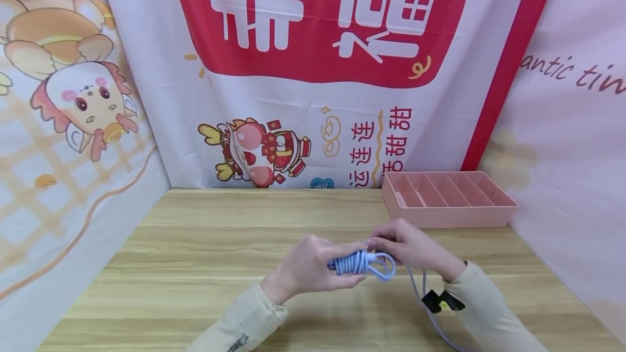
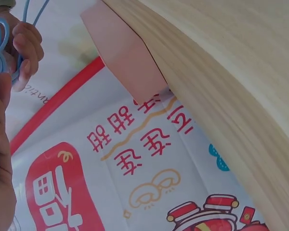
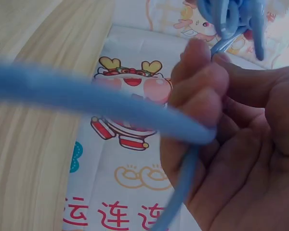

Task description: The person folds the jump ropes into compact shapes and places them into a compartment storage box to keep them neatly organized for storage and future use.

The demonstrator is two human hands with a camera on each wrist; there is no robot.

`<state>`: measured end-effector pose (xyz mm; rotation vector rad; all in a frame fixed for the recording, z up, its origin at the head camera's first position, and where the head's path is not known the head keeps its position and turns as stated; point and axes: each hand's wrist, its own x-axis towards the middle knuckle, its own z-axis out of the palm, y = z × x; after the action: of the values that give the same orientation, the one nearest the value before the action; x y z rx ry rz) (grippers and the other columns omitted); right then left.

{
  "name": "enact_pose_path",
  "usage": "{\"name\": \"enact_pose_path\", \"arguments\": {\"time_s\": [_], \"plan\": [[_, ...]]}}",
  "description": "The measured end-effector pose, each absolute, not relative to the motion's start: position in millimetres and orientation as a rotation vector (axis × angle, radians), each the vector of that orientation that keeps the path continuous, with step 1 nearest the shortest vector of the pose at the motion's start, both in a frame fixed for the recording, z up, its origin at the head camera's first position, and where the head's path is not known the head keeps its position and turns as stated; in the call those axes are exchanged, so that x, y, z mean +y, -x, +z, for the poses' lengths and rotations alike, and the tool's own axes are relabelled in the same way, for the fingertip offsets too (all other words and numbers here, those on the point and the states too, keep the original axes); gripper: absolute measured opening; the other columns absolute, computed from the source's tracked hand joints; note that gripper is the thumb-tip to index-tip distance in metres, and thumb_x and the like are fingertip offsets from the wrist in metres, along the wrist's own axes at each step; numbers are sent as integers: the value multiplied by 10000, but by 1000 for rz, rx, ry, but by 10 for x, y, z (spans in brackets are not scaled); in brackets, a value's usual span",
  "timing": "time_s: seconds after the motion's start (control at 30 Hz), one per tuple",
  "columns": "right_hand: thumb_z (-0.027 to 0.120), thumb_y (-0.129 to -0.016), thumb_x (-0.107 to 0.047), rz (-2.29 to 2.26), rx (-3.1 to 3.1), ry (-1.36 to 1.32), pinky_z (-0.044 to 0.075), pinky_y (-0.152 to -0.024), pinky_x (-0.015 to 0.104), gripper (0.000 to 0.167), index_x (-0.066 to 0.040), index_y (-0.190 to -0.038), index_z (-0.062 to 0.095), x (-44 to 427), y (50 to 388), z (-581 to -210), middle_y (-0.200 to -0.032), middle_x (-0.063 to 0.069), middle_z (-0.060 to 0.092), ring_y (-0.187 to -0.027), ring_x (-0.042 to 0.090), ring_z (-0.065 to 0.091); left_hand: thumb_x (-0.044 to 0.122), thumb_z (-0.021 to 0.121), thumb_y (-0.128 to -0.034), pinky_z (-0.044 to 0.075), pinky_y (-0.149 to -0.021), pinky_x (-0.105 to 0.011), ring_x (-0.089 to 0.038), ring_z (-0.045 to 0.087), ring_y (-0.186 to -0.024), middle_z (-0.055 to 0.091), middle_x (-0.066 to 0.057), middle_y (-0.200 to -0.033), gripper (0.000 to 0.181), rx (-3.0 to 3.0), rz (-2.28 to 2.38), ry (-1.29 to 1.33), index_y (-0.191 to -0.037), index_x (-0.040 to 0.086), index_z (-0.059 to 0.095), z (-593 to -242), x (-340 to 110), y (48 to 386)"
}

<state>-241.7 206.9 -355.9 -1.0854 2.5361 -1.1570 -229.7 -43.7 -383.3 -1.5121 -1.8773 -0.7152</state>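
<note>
A light-blue cable (image 1: pixel 351 263) is wound into a tight bundle, with a loop sticking out at its right end. My left hand (image 1: pixel 320 266) grips the wound part between thumb and fingers. Just right of the bundle, my right hand (image 1: pixel 408 246) pinches a stretch of the same cable; in the right wrist view its fingers (image 3: pixel 202 91) are curled around it. From the right hand the loose cable hangs down past the right sleeve toward the table's front edge. In the left wrist view, the left hand (image 2: pixel 0 159) shows only at the left border.
A pink box (image 1: pixel 452 217) with several narrow compartments stands at the back right of the wooden table (image 1: pixel 205 259). Printed cloths hang behind and on both sides. A black piece with a yellow spot (image 1: pixel 442 302) is at the right sleeve.
</note>
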Motion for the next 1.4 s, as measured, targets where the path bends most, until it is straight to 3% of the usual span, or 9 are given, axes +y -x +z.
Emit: {"name": "enact_pose_path", "arguments": {"time_s": [0.2, 0.37, 0.53, 0.7, 0.8, 1.03, 1.23, 1.4], "plan": [[554, -1020, -148, -1116, 2525, 1290, 513, -590, 268, 160, -141, -940, 693, 2088, 2428, -3563, -757, -65, 623, -650, 125, 579, 245, 837, -788, 463, -605, -78, 65, 587, -692, 728, 3, -934, 457, -1850, -990, 1540, -1186, 65, 701, -3825, -410, 2281], [576, -1005, -116, -1165, 2505, 1244, 536, -665, 285, 140, -97, -993, 715, 2097, 2416, -3545, -817, -54, 663, -716, 159, 611, 158, 856, -770, 532, -661, -167, -15, 657, -811, 717, -36, -1058, 463, -1832, -1242, 1506, -1182, 28, 692, -3829, -406, 2278], [586, -995, -82, -1229, 2489, 1159, 544, -609, 305, 126, -46, -1038, 699, 2103, 2400, -3535, -781, -32, 640, -661, 158, 597, 137, 877, -739, 548, -633, -205, -66, 674, -793, 724, -59, -1030, 470, -1811, -1348, 1348, -1158, 14, 704, -3828, -420, 2278], [508, -982, 66, -1295, 2440, 1185, 524, -536, 303, 182, 13, -1054, 666, 2101, 2390, -3543, -717, 60, 615, -587, 163, 571, 183, 857, -773, 540, -578, -203, -63, 658, -718, 728, -23, -989, 434, -1820, -1383, 1232, -1162, 56, 712, -3818, -419, 2275], [470, -976, 98, -1292, 2433, 1237, 527, -546, 300, 226, -7, -1045, 658, 2095, 2390, -3542, -737, 80, 623, -596, 186, 582, 203, 845, -791, 538, -564, -205, -65, 656, -696, 727, -7, -970, 410, -1833, -1397, 1188, -1162, 82, 716, -3813, -418, 2271], [503, -1023, -29, -1232, 2554, 1206, 496, -558, 281, 161, -71, -953, 642, 2083, 2412, -3539, -715, -17, 579, -602, 149, 540, 235, 834, -809, 534, -536, -212, -72, 659, -674, 726, 5, -944, 396, -1858, -1414, 1106, -1166, 106, 720, -3803, -444, 2275], [477, -1024, -1, -1201, 2706, 1169, 385, -502, 236, 212, -74, -911, 640, 2072, 2428, -3564, -629, -90, 450, -556, 59, 414, 263, 838, -806, 531, -504, -230, -91, 653, -645, 727, 10, -922, 401, -1861, -1440, 997, -1167, 131, 726, -3747, -474, 2281], [504, -1022, -29, -1155, 2777, 1274, 398, -483, 233, 149, -71, -931, 615, 2014, 2384, -3578, -632, -108, 451, -548, 39, 419, 270, 842, -802, 548, -511, -268, -111, 662, -660, 730, 17, -935, 399, -1867, -1515, 912, -1160, 129, 733, -3708, -466, 2254]]}}
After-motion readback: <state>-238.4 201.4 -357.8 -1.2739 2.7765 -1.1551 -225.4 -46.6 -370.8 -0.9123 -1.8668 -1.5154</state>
